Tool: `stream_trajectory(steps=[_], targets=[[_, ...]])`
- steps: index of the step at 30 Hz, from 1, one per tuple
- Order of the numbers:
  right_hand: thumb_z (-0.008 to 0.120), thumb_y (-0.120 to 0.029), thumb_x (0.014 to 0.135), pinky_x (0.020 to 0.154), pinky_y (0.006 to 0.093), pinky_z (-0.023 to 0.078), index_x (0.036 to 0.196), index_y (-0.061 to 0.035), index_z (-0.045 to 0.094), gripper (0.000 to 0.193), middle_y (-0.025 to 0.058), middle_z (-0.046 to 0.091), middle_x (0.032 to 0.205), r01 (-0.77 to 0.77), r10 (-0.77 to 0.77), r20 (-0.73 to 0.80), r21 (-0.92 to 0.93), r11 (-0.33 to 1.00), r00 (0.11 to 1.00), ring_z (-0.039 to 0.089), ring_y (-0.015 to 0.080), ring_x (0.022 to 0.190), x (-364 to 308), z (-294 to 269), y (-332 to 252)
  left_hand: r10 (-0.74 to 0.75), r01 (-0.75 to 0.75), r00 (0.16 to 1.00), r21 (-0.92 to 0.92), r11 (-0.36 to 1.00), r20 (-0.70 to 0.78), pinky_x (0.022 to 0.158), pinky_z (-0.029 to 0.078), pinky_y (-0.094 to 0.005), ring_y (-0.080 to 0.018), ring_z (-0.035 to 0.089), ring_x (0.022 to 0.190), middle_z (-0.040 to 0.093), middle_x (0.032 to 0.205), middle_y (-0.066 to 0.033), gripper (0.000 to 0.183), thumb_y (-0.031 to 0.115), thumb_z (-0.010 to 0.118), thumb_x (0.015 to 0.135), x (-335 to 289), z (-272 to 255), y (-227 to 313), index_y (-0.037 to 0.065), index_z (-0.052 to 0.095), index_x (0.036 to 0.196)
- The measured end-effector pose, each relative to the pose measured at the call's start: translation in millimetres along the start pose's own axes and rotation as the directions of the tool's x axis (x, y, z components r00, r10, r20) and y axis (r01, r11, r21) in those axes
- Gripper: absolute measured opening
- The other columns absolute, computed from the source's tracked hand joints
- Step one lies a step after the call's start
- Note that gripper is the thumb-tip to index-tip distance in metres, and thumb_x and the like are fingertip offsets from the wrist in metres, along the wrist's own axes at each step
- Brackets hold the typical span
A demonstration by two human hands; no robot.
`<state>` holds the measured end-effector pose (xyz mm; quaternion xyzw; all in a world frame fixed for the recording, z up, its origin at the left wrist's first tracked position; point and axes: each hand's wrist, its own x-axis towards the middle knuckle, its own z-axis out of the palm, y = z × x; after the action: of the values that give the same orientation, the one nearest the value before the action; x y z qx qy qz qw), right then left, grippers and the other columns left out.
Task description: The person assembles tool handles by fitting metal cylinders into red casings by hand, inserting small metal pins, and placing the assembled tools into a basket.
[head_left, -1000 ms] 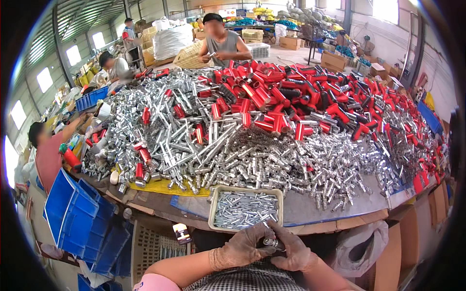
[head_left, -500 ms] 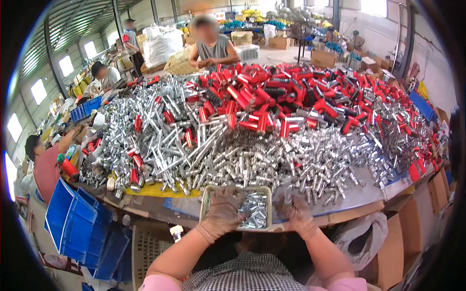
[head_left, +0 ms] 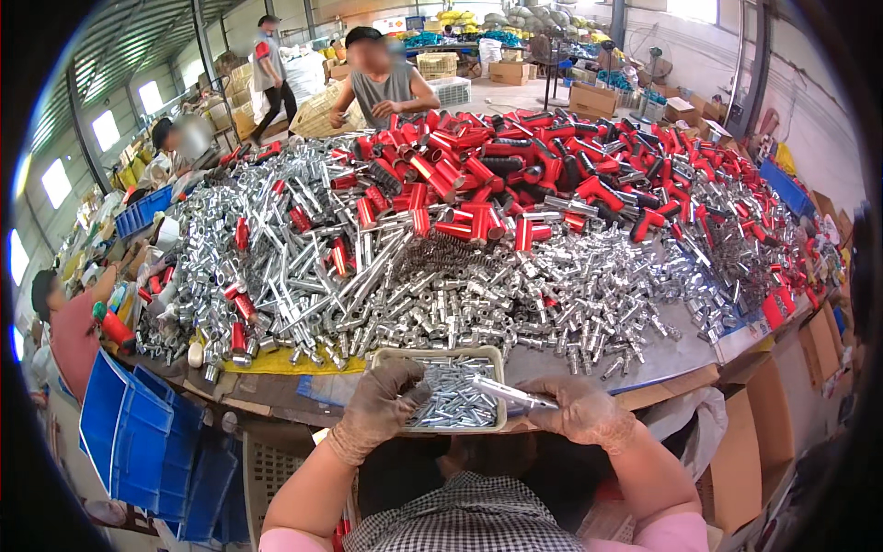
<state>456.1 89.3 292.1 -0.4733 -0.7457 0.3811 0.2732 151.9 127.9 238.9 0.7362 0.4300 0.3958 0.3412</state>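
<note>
My right hand (head_left: 584,414), in a soiled glove, grips a shiny metal tube (head_left: 513,394) that points left over the right side of a shallow rectangular tray (head_left: 502,370). The tray sits at the table's near edge, filled with small silvery metal pins (head_left: 455,385). My left hand (head_left: 379,409), gloved too, is over the tray's left side with its fingers curled together. Whatever those fingers hold, if anything, cannot be made out. Just beyond the tray lies a heap of loose metal fittings (head_left: 561,308).
Red plastic-and-metal parts (head_left: 515,161) pile up farther back, with dark springs (head_left: 451,253) in front. Blue bins (head_left: 124,428) hang at the left, and cardboard boxes (head_left: 768,414) stand at the right. A person (head_left: 382,87) works across the table; others are at the left.
The metal tube now shows in my right hand, which was blurred and low over the table's edge. My left hand has drawn out of the tray toward its left rim.
</note>
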Motion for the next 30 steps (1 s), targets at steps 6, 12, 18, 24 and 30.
stream_trajectory(steps=[6, 12, 18, 24, 30], targets=[[0.064, -0.026, 0.084, 0.068, 0.0396, 0.052, 0.108, -0.0079, 0.068, 0.03, 0.014, 0.068, 0.085, 0.177, -0.154, 0.093, -0.338, 0.925, 0.984, 0.066, 0.0321, 0.075, 1.2, -3.6, -24.2, -0.143, 0.317, 0.892, -0.368, 0.874, 0.43, 0.083, 0.049, -0.0276, -0.0131, 0.059, 0.095, 0.062, 0.099, -0.0072, 0.035, 0.008, 0.073, 0.084, -6.6, -6.7, 27.1, -0.002, 0.059, 0.115], [0.07, -0.035, 0.078, 0.069, 0.0396, 0.052, 0.135, -0.0111, 0.049, 0.065, 0.014, 0.068, 0.087, 0.071, -0.046, 0.227, -0.103, 0.992, 0.973, 0.066, 0.0324, 0.077, -2.6, 14.5, -24.5, 0.011, -0.003, 0.798, -0.014, 1.0, 0.603, 0.084, 0.048, -0.0391, -0.0344, 0.061, 0.093, 0.061, 0.102, -0.0173, 0.045, 0.038, 0.064, 0.087, -10.3, 7.1, 52.8, 0.002, 0.059, 0.115], [0.071, -0.034, 0.078, 0.082, 0.0371, 0.051, 0.145, -0.0086, 0.035, 0.079, 0.0182, 0.066, 0.106, -0.005, 0.094, 0.37, -0.233, 0.972, 0.924, 0.065, 0.0337, 0.096, 4.1, 13.4, -40.6, -0.108, 0.033, 0.778, 0.131, 0.991, 0.619, 0.076, 0.049, -0.0364, -0.0237, 0.063, 0.084, 0.065, 0.09, -0.0091, 0.035, 0.035, 0.063, 0.09, -9.9, 13.9, 55.5, 0.004, 0.064, 0.105], [0.063, -0.027, 0.082, 0.07, 0.0354, 0.054, 0.145, -0.0101, 0.035, 0.071, 0.0113, 0.063, 0.107, 0.476, -0.341, 0.333, -0.59, 0.652, 0.879, 0.066, 0.0276, 0.084, -8.7, 23.8, -12.9, -0.4, 0.678, 0.509, -0.069, 0.731, 0.762, 0.057, 0.041, -0.0249, -0.0097, 0.051, 0.061, 0.056, 0.069, 0.0025, 0.034, 0.038, 0.062, 0.092, -11.0, 6.7, 50.0, 0.004, 0.066, 0.089], [0.055, -0.048, 0.088, 0.05, 0.037, 0.049, 0.14, -0.0159, 0.045, 0.062, 0.0091, 0.064, 0.072, 0.41, -0.412, 0.118, -0.519, 0.75, 0.903, 0.063, 0.0261, 0.058, -19.7, 40.0, 16.7, -0.345, 0.687, 0.447, -0.07, 0.723, 0.825, 0.055, 0.039, -0.0235, -0.0073, 0.048, 0.059, 0.055, 0.069, 0.0015, 0.032, 0.037, 0.062, 0.091, 18.9, 24.7, 76.8, 0.006, 0.066, 0.088]])
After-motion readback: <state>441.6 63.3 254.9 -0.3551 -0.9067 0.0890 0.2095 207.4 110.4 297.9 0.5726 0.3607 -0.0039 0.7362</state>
